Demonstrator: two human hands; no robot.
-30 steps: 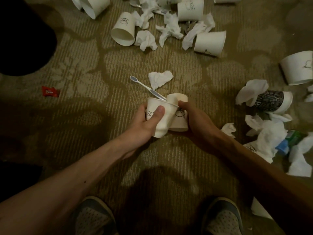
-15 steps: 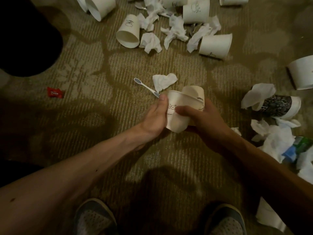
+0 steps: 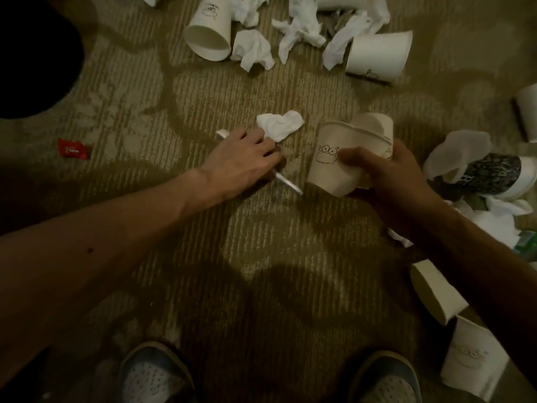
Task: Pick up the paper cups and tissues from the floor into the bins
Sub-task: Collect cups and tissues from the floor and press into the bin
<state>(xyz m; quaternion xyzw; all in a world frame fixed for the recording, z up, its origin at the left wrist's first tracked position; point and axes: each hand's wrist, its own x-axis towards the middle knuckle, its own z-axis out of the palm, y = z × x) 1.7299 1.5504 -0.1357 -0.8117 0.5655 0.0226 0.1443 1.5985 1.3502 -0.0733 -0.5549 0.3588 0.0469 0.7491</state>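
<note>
The left hand (image 3: 244, 158) has let go of the doodled paper cup (image 3: 334, 158) and dropped to the carpet at its 9 o'clock, fingers curling over the toothbrush (image 3: 289, 184). The right hand (image 3: 386, 175) now grips both that cup and the second cup (image 3: 374, 126) alone.
</note>
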